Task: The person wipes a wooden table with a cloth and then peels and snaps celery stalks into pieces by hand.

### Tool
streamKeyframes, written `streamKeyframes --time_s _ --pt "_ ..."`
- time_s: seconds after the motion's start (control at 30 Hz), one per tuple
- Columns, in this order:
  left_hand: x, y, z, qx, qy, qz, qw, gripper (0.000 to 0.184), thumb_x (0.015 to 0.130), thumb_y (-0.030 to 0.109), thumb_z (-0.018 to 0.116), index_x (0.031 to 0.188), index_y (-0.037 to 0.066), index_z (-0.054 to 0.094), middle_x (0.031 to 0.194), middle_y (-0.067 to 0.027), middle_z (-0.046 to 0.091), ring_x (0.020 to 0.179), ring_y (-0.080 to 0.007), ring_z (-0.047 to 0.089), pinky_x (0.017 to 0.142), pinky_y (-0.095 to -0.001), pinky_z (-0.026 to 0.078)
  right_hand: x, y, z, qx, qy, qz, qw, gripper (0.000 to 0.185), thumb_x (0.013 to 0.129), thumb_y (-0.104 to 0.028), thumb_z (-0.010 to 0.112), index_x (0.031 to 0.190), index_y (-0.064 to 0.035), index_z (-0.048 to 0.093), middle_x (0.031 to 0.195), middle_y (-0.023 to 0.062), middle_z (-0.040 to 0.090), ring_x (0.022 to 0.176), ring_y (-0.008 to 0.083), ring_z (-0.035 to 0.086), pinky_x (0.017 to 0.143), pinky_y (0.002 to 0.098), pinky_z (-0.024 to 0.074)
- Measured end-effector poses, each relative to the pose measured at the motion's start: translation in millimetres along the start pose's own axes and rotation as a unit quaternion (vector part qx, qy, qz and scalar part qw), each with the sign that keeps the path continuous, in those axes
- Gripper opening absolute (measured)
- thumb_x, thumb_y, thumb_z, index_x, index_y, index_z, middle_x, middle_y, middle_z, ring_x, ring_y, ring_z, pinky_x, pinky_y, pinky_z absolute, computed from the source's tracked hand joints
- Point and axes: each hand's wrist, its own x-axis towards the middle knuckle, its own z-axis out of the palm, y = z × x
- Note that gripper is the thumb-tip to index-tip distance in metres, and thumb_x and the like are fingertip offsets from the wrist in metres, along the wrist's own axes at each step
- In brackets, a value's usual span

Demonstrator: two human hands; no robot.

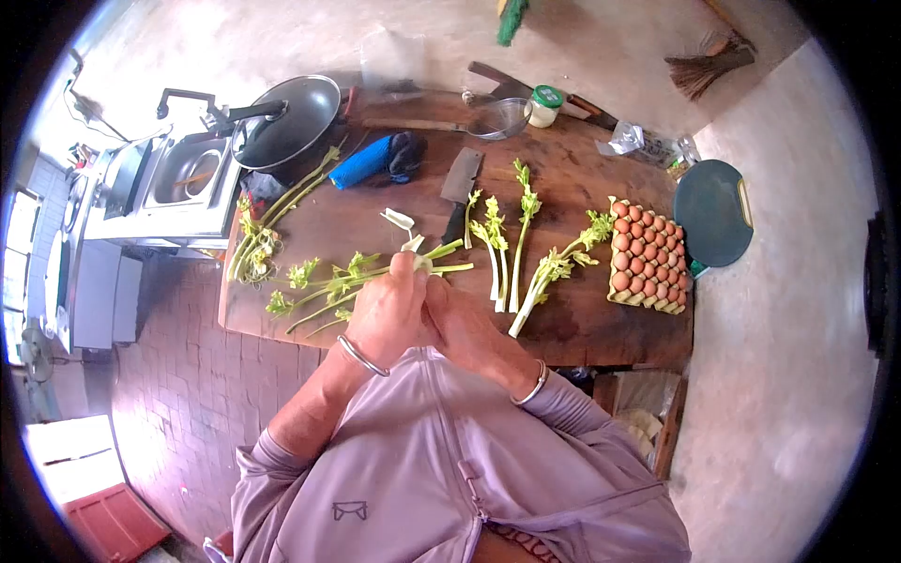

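Observation:
Both my hands meet over the front edge of the wooden table, in the middle of the view. My left hand (387, 305) is closed around celery stalks (347, 281), whose leaves point left and whose pale ends stick out to the right. Against it, my right hand (462, 324) has its fingers pressed together; what they hold, if anything, is hidden. White stalk pieces (398, 219) lie just beyond my hands. A cleaver (462, 178) rests behind them, handle toward me. Several trimmed celery stalks (516, 253) lie to the right.
More celery (253, 253) lies at the table's left. An egg tray (648, 255) and a round green board (713, 213) are at the right. Along the back are a wok (296, 117), a blue bundle (364, 163), a strainer (497, 119), a green-lidded jar (543, 106) and knives.

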Motion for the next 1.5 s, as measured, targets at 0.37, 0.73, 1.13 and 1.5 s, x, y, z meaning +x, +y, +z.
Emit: streamKeyframes --time_s 0.37,0.73,1.13,1.5 --pt "9 -8 9 -0.199 0.109 -0.018 0.974 0.035 0.090 0.022 0.040 0.111 -0.005 0.040 0.075 -0.0220 0.055 0.074 -0.0324 0.056 0.066 -0.0363 0.042 20 -10 -7 -0.094 0.054 -0.012 0.994 0.039 0.079 -0.008 0.045 0.112 0.0088 0.036 0.084 0.0207 0.053 0.072 0.0341 0.055 0.060 0.0415 0.0450" --pt "34 -61 23 -0.257 0.227 -0.031 0.939 0.042 0.090 0.035 0.034 0.079 0.001 0.056 0.067 -0.0023 0.049 0.058 -0.0086 0.042 0.053 -0.0227 0.035 18 -9 20 -0.242 0.069 -0.111 0.961 0.021 0.072 -0.004 0.049 0.092 0.0026 0.047 0.069 0.0132 0.054 0.054 0.0284 0.055 0.048 0.0374 0.0438" --pt "15 -36 18 -0.513 0.094 -0.128 0.844 0.040 0.092 0.036 0.034 0.105 0.002 0.050 0.075 -0.0015 0.053 0.061 -0.0073 0.048 0.050 -0.0193 0.039 40 -16 -2 -0.178 0.114 -0.053 0.976 0.039 0.073 -0.005 0.050 0.109 0.0077 0.041 0.088 0.0160 0.052 0.079 0.0281 0.055 0.065 0.0370 0.0445" --pt "15 -75 33 -0.587 0.092 -0.182 0.783 0.024 0.090 0.023 0.040 0.085 0.004 0.054 0.078 -0.0037 0.053 0.075 -0.0116 0.049 0.068 -0.0246 0.041 46 -1 29 -0.297 0.038 -0.111 0.948 0.032 0.074 -0.006 0.050 0.104 0.0058 0.046 0.083 0.0150 0.048 0.070 0.0255 0.057 0.057 0.0327 0.0493"
